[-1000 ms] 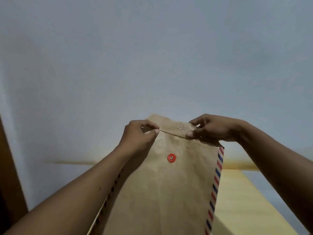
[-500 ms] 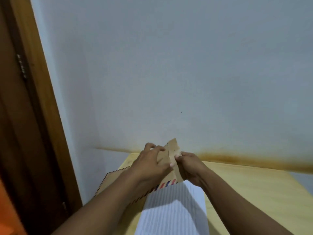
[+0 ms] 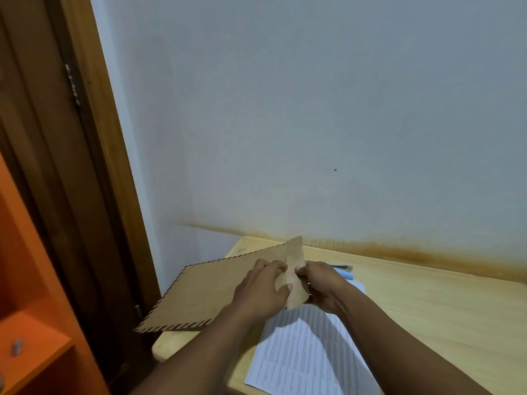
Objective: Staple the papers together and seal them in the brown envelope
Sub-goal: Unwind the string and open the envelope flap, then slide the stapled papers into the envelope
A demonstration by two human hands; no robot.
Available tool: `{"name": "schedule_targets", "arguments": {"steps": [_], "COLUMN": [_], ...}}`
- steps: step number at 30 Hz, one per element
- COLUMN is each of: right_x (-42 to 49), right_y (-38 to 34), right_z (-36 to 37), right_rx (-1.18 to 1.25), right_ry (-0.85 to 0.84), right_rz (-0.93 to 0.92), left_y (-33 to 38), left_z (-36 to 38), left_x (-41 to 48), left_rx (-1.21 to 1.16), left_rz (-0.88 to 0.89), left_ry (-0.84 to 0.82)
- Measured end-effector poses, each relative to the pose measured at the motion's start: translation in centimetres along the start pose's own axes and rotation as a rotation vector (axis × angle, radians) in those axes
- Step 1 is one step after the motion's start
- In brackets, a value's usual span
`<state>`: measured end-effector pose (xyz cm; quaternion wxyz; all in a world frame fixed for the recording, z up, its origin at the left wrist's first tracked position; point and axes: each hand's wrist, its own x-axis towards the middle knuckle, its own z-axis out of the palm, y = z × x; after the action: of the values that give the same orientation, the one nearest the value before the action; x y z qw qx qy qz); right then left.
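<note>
Hands both gripping brown envelope (image 3: 211, 292) at flap end: left hand (image 3: 261, 293) on body, right hand (image 3: 320, 286) pinching flap (image 3: 295, 269). Envelope held above table (image 3: 427, 303) w/ printed papers (image 3: 308, 354) lying beneath.

Hidden and cut off, head view

We find the papers (image 3: 308, 354) run off the bottom edge, print too small to read. The left hand (image 3: 261, 292) covers part of the brown envelope (image 3: 211, 292); a blue object (image 3: 343, 270) sits mostly behind the right hand (image 3: 322, 286), unidentifiable.
</note>
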<state>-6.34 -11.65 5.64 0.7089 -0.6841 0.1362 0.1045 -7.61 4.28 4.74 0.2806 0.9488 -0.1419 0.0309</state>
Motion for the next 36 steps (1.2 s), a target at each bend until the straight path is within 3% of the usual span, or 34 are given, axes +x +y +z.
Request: {"name": "schedule_targets", "arguments": {"steps": [6,10,12,15,20,25,31,36], "right_x": [-0.3,-0.9,-0.3,1.8,3.1,3.9,3.8,4.2], "right_y": [0.6,0.6,0.8,1.7,3.0,3.3,1.7,3.8], "right_z": [-0.2,-0.4,-1.3,-4.3,-7.2,-7.9,-8.9,-9.4], "right_rx": [-0.121,-0.228,-0.41,-0.954,-1.355,-1.439,-1.286,-1.376], "right_ry": [-0.034,-0.055,0.04,0.269,0.131,0.041,0.068,0.162], "right_rz": [0.019,0.026,-0.078,-0.303,-0.301,-0.188,-0.22,-0.21], "left_y": [-0.5,-0.9,-1.3,-1.9,-2.3,-2.9,-4.4,-5.3], "left_z": [-0.4,-0.2,0.1,0.3,0.6,1.0,0.9,1.4], "left_x": [-0.1,-0.3,-0.5,-0.9,-1.3,-1.2,-0.9,-0.6], "left_rx": [0.212,0.401,0.428,0.46,0.544,0.583,0.614,0.622], "left_rz": [0.003,-0.003,0.014,0.045,0.126,0.161,0.141,0.141], "left_ry": [0.12,0.076,0.085,0.087,0.106,0.127,0.156,0.136]}}
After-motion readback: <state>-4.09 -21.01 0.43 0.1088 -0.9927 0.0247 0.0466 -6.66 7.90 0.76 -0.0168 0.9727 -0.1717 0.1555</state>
